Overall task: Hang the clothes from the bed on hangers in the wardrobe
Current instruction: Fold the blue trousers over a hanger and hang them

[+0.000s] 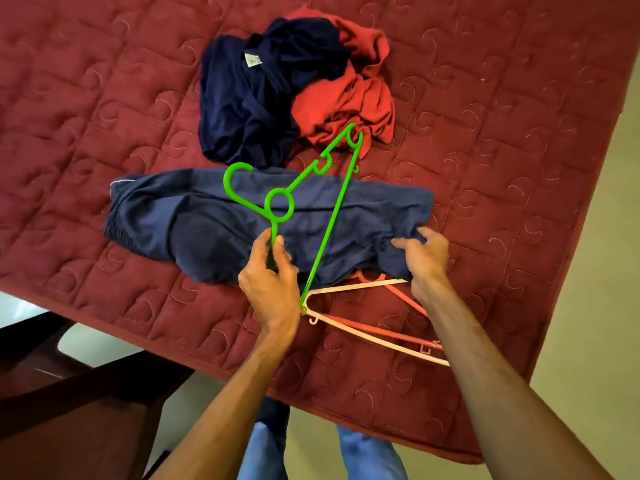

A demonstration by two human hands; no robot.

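While left fingers [260, 244] pinch a green plastic hanger [333, 216], right fingers [401, 243] clutch creased trousers [214, 220].

Both bare forearms are reaching in from the near edge, the left forearm [221, 393] angling toward the bright green plastic hanger [332, 216] and the right forearm [485, 358] running well to the right of it. The left hand [272, 278] is gripping the hanger's lower arm, with thumb and fingers curling round the thin bar just below the hanger's ring and the back of the hand facing the camera. The right hand [424, 258], right of the hanger's long straight bar, is pinching the edge of the slate-blue cloth garment [242, 220] lying under the hanger, with its thumb on top. Two legs in light blue trousers [263, 452] are showing on the near side of the hanger, between the forearms.
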